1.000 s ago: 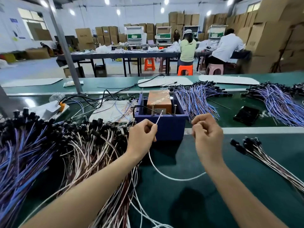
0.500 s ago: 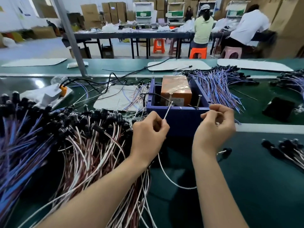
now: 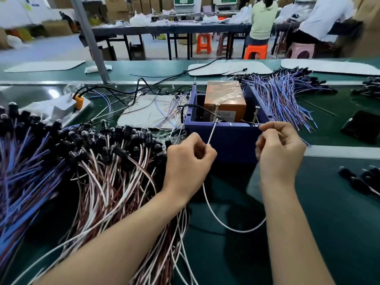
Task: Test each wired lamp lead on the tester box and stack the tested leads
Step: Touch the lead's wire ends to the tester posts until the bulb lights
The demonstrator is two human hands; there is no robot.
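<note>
The blue tester box [image 3: 230,140] stands mid-bench with an orange block [image 3: 225,99] inside and two upright screws [image 3: 216,113] at its front rim. My left hand [image 3: 187,161] pinches a white lead [image 3: 211,132] whose tip touches the left screw. My right hand [image 3: 279,153] pinches the lead's other end at the right screw [image 3: 256,115]. The white wire hangs in a loop [image 3: 230,228] below both hands. The lamp head is hidden.
A big heap of red-white leads with black lamp heads [image 3: 115,161] fills the left, blue leads [image 3: 22,182] beyond. Purple leads [image 3: 283,93] fan out behind the box. Some leads [image 3: 362,182] lie at right, a black object [image 3: 362,126] farther back. People sit at a far table.
Both hands have moved forward to the box; the white tip now touches the left screw and the right hand reaches the right screw. The camera has tilted down and closer.
</note>
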